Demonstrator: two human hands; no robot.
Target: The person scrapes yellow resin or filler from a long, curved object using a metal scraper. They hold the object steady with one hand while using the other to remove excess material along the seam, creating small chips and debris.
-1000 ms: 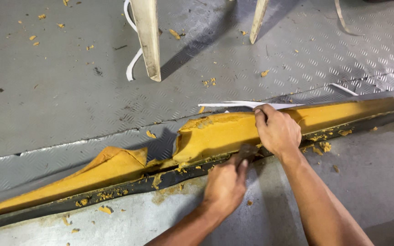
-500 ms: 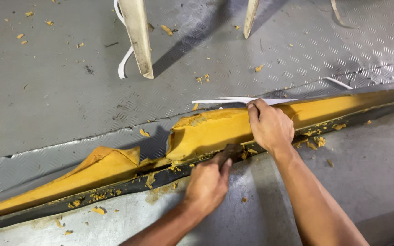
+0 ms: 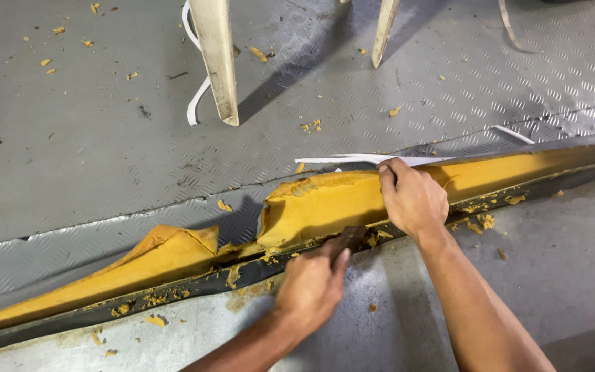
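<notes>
Yellow-orange strip on a grey floor

The foam strip (image 3: pixel 325 207) is yellow-orange. The metal floor (image 3: pixel 105 138) is grey with small bumps. Orange crumbs (image 3: pixel 480 222) lie around. The thin strip (image 3: pixel 352 160) is white.

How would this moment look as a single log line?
left hand: grips dark tool | right hand: pulls yellow foam strip | crumbs on grey floor

I see a grey metal floor (image 3: pixel 105 158) with a raised tread pattern, matt and scuffed, and nearer me a smoother, duller grey surface (image 3: pixel 573 275). Across it runs a thick yellow foam-like strip (image 3: pixel 325 207), soft and matt, torn rough at its edges with crumbs (image 3: pixel 480 222) scattered about. At the far side stand pale legs (image 3: pixel 216 62) that look like painted wood, worn and chipped.
</notes>
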